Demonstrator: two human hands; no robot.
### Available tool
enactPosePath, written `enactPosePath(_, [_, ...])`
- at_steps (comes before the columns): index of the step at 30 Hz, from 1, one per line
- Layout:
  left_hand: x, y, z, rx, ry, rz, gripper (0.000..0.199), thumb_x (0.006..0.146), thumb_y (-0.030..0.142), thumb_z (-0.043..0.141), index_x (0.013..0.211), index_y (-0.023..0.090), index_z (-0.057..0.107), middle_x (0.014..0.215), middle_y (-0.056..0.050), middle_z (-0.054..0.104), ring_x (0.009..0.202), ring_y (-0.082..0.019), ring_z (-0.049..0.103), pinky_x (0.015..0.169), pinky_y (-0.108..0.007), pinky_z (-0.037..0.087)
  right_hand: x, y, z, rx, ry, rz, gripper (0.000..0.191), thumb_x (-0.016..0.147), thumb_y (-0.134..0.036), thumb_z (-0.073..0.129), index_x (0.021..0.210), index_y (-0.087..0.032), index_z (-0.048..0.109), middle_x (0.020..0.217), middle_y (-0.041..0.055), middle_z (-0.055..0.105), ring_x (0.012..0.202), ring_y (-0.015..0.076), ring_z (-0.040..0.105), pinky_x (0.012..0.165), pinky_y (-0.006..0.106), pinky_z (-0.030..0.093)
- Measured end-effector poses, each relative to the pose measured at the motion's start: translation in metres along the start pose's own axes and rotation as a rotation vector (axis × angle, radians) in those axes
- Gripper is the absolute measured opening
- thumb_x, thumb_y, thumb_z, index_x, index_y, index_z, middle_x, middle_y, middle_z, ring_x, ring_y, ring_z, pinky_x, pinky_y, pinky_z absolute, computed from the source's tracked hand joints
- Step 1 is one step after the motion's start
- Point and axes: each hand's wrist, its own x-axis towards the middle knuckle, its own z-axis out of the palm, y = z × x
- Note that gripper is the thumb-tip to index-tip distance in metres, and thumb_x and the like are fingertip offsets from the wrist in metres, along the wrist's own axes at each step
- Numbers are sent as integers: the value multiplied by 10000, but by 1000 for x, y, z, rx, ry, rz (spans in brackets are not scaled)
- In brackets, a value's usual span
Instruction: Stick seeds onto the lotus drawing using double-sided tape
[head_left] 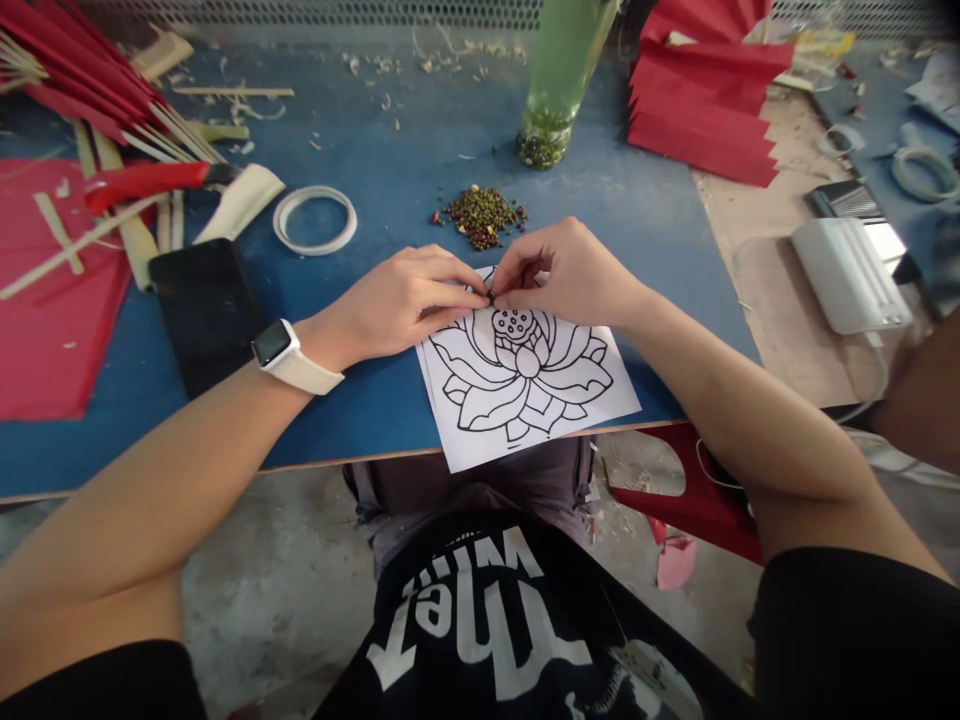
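Note:
A white sheet with a black-outlined lotus drawing lies at the table's front edge, its lower corner jutting past it. My left hand rests on the sheet's upper left part, fingers stretched out and their tips near a small dark speck. Over the top of the drawing, my right hand is closed in a pinch at that same speck; what its fingertips hold is too small to name. Just beyond both hands sits a pile of small green and reddish beans or seeds. My hands cover the upper part of the drawing.
A tape roll, black phone and red-handled knife lie to the left, among red paper and wood strips. Behind the pile stands a tall glass of greenish liquid. Folded red paper and a white power bank are right.

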Motion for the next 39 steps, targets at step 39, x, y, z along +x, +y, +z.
enactPosePath(39, [3, 12, 1, 88, -36, -5, 396, 1321, 351, 639, 1558, 328, 956, 1570, -97, 960, 1467, -358, 850, 1268, -580, 641, 24, 51, -16, -387, 259, -59, 114, 1091, -457, 974, 1099, -347, 943, 1172, 119, 891, 1109, 392, 788, 1187, 678, 716])
